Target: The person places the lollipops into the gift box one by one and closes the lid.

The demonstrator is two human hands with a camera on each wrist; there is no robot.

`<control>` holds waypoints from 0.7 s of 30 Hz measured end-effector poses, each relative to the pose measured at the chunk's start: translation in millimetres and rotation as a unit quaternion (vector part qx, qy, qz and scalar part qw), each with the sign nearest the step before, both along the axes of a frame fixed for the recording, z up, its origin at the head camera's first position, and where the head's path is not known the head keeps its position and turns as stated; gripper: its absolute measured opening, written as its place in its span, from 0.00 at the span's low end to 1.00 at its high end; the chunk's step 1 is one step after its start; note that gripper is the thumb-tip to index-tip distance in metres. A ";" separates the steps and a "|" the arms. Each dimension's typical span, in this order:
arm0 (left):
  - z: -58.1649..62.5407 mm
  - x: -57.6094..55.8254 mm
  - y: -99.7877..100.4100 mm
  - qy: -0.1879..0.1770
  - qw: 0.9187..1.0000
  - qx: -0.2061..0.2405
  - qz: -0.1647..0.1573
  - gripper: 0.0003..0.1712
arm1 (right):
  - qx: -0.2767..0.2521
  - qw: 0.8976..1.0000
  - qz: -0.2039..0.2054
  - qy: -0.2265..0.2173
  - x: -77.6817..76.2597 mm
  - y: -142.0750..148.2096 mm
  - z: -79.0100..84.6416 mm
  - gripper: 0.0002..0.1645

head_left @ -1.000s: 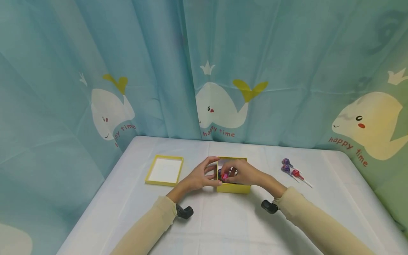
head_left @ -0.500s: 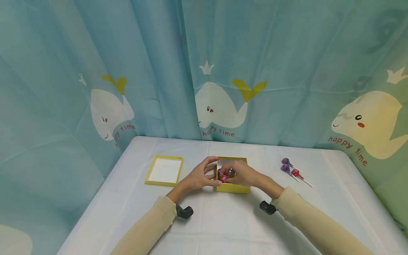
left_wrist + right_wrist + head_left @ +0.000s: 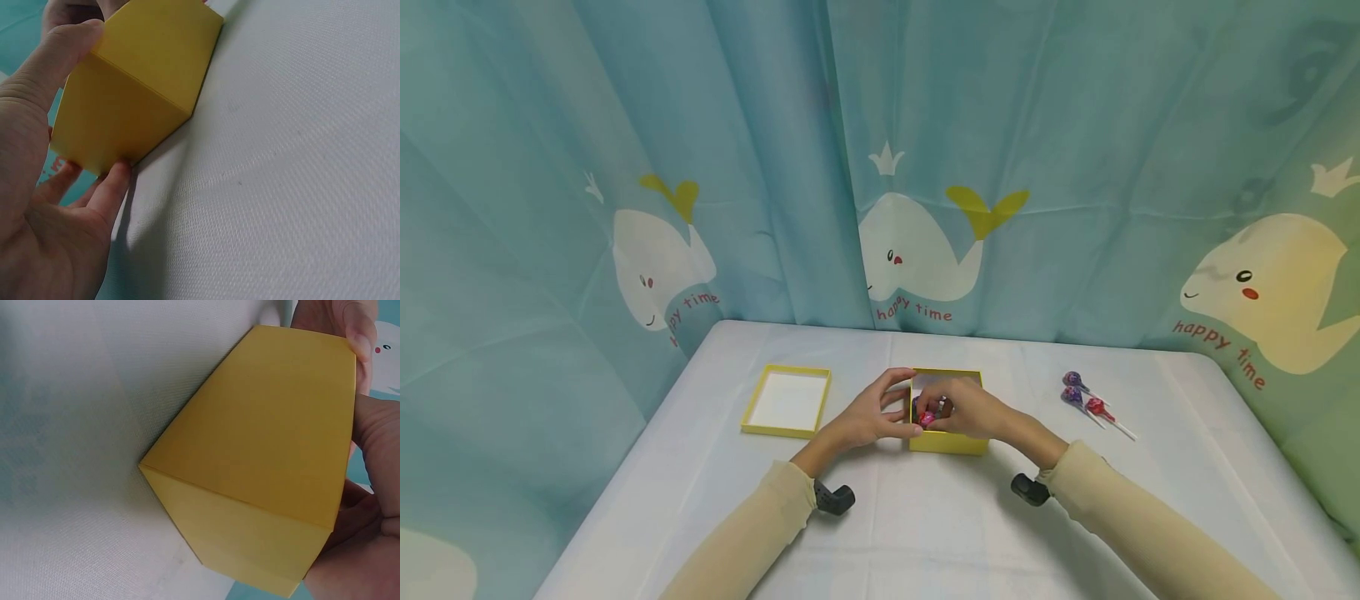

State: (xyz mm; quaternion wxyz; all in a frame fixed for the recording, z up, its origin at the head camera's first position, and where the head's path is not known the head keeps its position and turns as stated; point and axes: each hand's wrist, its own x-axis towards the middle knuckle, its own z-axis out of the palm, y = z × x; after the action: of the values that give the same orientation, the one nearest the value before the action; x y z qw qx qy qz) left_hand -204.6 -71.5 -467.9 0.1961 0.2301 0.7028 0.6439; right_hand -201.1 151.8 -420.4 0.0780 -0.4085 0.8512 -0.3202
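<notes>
A yellow open-topped box stands near the middle of the table. My left hand grips its left side, thumb at the near corner and fingers spread toward the far corner; the left wrist view shows thumb and fingertips touching the yellow walls. Inside the box, my right hand pinches a pink-red lollipop by the wrapped head, close to the left wall. Something dark purple shows beside it, partly covered by fingers. From the right wrist camera, the box wall hides the right fingertips.
To the left lies a yellow-rimmed box lid, white inside facing up. Two purple lollipops and a red lollipop lie on the white table at the right. A blue whale-print curtain hangs behind.
Over the past second my right hand has shifted slightly left and down inside the box, still with the pink-red lollipop. My left hand and the box have stayed put.
</notes>
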 end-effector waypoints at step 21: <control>1.1 -1.8 -0.5 -0.010 1.000 0.000 -0.009 0.52 | 0.010 1.000 0.006 -0.008 -0.1 2.0 2.5 0.09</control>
State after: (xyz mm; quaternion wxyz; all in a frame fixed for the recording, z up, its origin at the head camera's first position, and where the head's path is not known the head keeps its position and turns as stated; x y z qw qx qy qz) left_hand -206.4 -72.0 -466.8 0.2088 0.2303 0.6987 0.6443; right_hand -201.2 153.8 -417.9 0.0911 -0.4104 0.8509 -0.3150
